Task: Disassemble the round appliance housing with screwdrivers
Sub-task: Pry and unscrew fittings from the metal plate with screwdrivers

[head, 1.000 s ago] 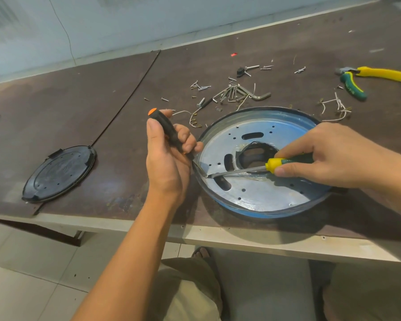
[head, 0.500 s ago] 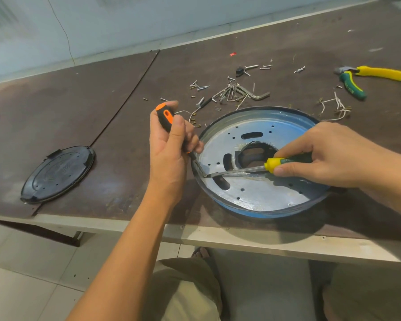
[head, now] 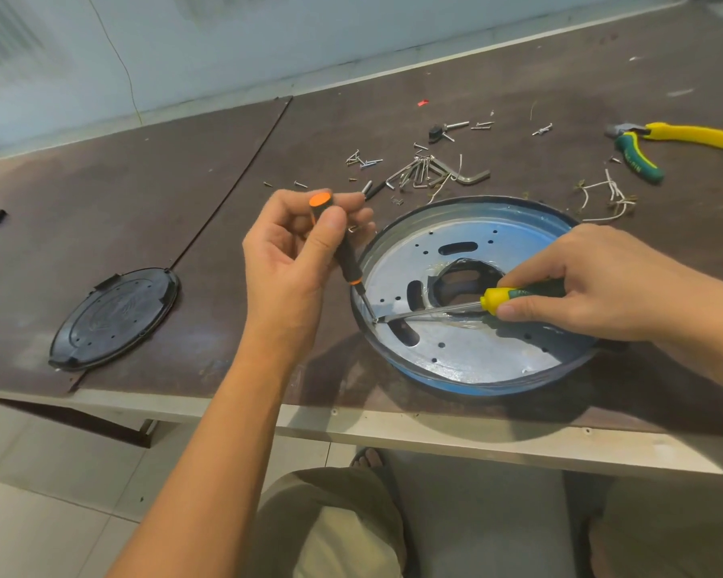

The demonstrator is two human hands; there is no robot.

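The round housing, a blue-rimmed dish with a silvery perforated plate and a central hole, lies near the table's front edge. My left hand pinches a black screwdriver with an orange cap, held steeply, its tip down at the plate's left inner edge. My right hand grips a yellow and green screwdriver lying almost flat across the plate. Its shaft points left and its tip meets the other tip at the same spot by the rim.
A black round cover lies on the table to the left. Behind the housing are loose screws, hex keys, wire scraps and yellow-green pliers. The table's front edge runs just below the housing.
My left hand has rolled the orange-capped screwdriver more upright and shifted to a fingertip pinch near its cap. The right hand and its screwdriver have stayed in place.
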